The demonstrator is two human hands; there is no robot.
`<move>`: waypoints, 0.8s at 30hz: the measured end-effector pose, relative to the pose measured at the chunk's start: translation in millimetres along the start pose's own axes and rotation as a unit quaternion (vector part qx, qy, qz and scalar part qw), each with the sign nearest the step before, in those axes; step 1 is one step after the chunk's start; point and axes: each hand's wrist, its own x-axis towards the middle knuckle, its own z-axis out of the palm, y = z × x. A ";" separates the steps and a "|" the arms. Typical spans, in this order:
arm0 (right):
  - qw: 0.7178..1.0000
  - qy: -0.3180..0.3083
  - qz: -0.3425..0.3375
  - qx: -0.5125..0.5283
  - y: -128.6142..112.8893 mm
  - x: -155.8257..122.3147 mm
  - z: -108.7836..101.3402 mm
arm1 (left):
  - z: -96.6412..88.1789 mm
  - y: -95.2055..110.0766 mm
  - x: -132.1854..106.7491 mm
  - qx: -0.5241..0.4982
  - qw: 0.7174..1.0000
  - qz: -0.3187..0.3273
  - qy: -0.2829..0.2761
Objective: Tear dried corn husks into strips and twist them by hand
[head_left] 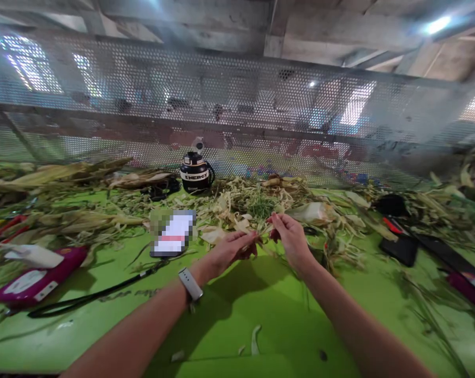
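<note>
Both my arms reach forward over a bright green table. My left hand, with a pale watch on its wrist, has its fingers pinched on a thin strip of dry corn husk. My right hand pinches the same strip from the other side, fingertips closed just above it. The two hands almost touch. Right behind them lies a pile of pale corn husks and green fibres.
A black jug lettered ENERGY stands at the back by a perforated metal screen. A blurred card on a black lanyard lies left of my hands. A magenta packet is far left; black and red tools lie right.
</note>
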 end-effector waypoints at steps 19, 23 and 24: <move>0.968 -0.227 0.028 -0.099 16.3 -26.2 22.1 | -3.1 1.3 9.3 -0.098 0.975 0.142 0.137; 0.938 -0.140 -0.140 -0.286 13.1 -25.7 16.4 | -5.4 2.6 11.5 -0.107 0.965 0.168 0.168; 0.920 -0.121 -0.193 -0.320 11.3 -26.5 15.6 | -5.5 2.6 11.4 -0.101 0.966 0.169 0.168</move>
